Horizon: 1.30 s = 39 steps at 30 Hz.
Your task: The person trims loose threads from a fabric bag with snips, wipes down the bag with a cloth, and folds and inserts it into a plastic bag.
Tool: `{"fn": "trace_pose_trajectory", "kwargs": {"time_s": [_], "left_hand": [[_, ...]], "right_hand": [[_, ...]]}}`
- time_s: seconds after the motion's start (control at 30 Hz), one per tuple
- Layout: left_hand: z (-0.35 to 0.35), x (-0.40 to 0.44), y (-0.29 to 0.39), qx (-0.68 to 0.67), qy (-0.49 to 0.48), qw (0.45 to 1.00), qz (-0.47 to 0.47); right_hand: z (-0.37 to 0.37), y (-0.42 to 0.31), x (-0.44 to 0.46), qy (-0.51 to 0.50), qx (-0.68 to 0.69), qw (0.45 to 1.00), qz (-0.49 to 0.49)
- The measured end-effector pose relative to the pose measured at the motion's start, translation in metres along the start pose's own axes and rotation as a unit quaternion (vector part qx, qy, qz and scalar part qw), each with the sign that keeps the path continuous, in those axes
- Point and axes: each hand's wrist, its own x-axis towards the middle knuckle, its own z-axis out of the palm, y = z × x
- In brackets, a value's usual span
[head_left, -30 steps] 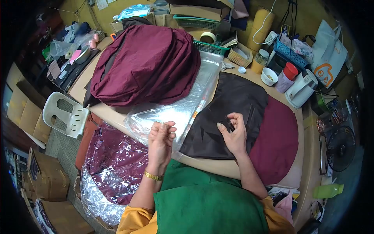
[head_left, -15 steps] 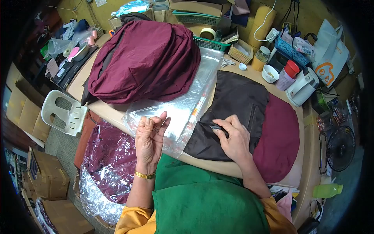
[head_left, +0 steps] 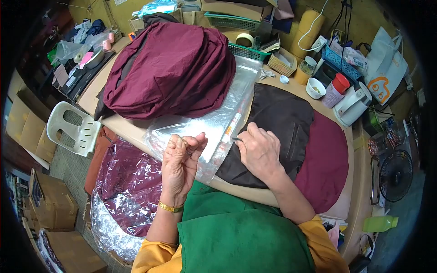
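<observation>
Tabletop point(head_left: 255, 194) is stretching out before a person wearing a green apron point(head_left: 246, 241). A big maroon heap point(head_left: 173, 73) of cloth is bulging up on the far left part of it, while a maroon bundle point(head_left: 129, 182) in shiny clear wrap is sitting lower down, beside the table's near left edge. Over to the right, a dark cloth point(head_left: 280, 109) is lying partly across a maroon cloth point(head_left: 325, 168), whose curved side is showing beyond it. A clear plastic sheet point(head_left: 195, 123) is spreading between the heap and the dark cloth, catching the light. A white kettle point(head_left: 353, 107) is standing at the back right. The right hand point(head_left: 261, 152) is hovering over the dark cloth, its back turned up and its fingers curling inward. The left hand point(head_left: 180, 161) is hanging by the sheet's near edge, thumb pressing against the forefinger and the other fingers bending loosely; I'm not making out whether anything fine is sitting in that pinch. A gold band point(head_left: 170, 208) is circling the left wrist. Between right thumb and forefinger, a small dark piece point(head_left: 236, 139) is poking out leftward.
</observation>
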Motion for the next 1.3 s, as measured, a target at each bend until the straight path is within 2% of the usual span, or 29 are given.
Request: {"fn": "trace_pose_trajectory", "kwargs": {"time_s": [0.2, 0.27, 0.43, 0.53, 0.6, 0.67, 0.73, 0.8, 0.87, 0.93, 0.97, 1.03, 1.1, 1.17, 1.2, 1.27, 1.3], "left_hand": [[-0.006, 0.002, 0.001, 0.020, 0.019, 1.000, 0.010], [-0.004, 0.002, 0.000, 0.024, 0.020, 0.999, 0.008], [0.006, 0.000, 0.000, 0.003, 0.004, 1.000, 0.000], [0.013, -0.002, 0.003, 0.022, 0.061, 0.998, 0.009], [-0.010, 0.000, 0.014, -0.189, -0.127, 0.973, -0.048], [-0.019, 0.003, 0.025, -0.036, -0.099, 0.993, 0.047], [0.011, 0.003, 0.021, 0.167, 0.061, 0.980, 0.090], [-0.013, 0.009, -0.005, 0.319, 0.019, 0.947, 0.011], [-0.033, 0.010, -0.051, 0.463, -0.020, 0.885, -0.051], [-0.027, 0.003, -0.088, 0.627, -0.041, 0.774, 0.072], [-0.027, 0.002, -0.088, 0.626, -0.044, 0.775, 0.072], [-0.015, 0.002, -0.073, 0.698, -0.077, 0.704, -0.107], [-0.019, -0.006, -0.059, 0.662, -0.028, 0.749, -0.016], [-0.038, -0.007, -0.028, 0.709, -0.009, 0.704, -0.029], [-0.051, -0.010, -0.021, 0.618, 0.055, 0.782, -0.063], [-0.053, -0.012, 0.000, 0.494, 0.052, 0.862, -0.104], [-0.047, -0.013, -0.003, 0.464, 0.028, 0.878, -0.113]], "right_hand": [[-0.015, -0.004, -0.001, 0.017, 0.071, 0.997, 0.027], [-0.020, -0.007, -0.002, -0.019, 0.042, 0.999, 0.017], [-0.007, -0.004, 0.000, -0.036, -0.007, 0.999, -0.014], [0.006, 0.003, 0.001, -0.046, -0.019, 0.999, -0.004], [0.012, 0.010, 0.002, -0.059, -0.012, 0.998, 0.015], [0.018, 0.019, 0.002, -0.081, 0.123, 0.983, 0.113], [0.038, 0.038, -0.006, -0.100, 0.130, 0.979, 0.123], [0.068, 0.053, -0.014, -0.160, 0.221, 0.955, 0.113], [0.074, 0.051, -0.010, -0.157, 0.189, 0.959, 0.140], [0.088, 0.060, -0.011, -0.026, 0.334, 0.919, 0.208], [0.089, 0.067, -0.012, 0.001, 0.355, 0.906, 0.230], [0.092, 0.086, -0.016, 0.084, 0.329, 0.908, 0.245], [0.089, 0.102, -0.020, 0.129, 0.335, 0.883, 0.303], [0.084, 0.116, -0.020, 0.160, 0.376, 0.854, 0.324], [0.080, 0.118, -0.020, 0.157, 0.393, 0.840, 0.339], [0.078, 0.113, -0.018, 0.154, 0.387, 0.843, 0.339], [0.078, 0.109, -0.018, 0.149, 0.383, 0.846, 0.340]]}}
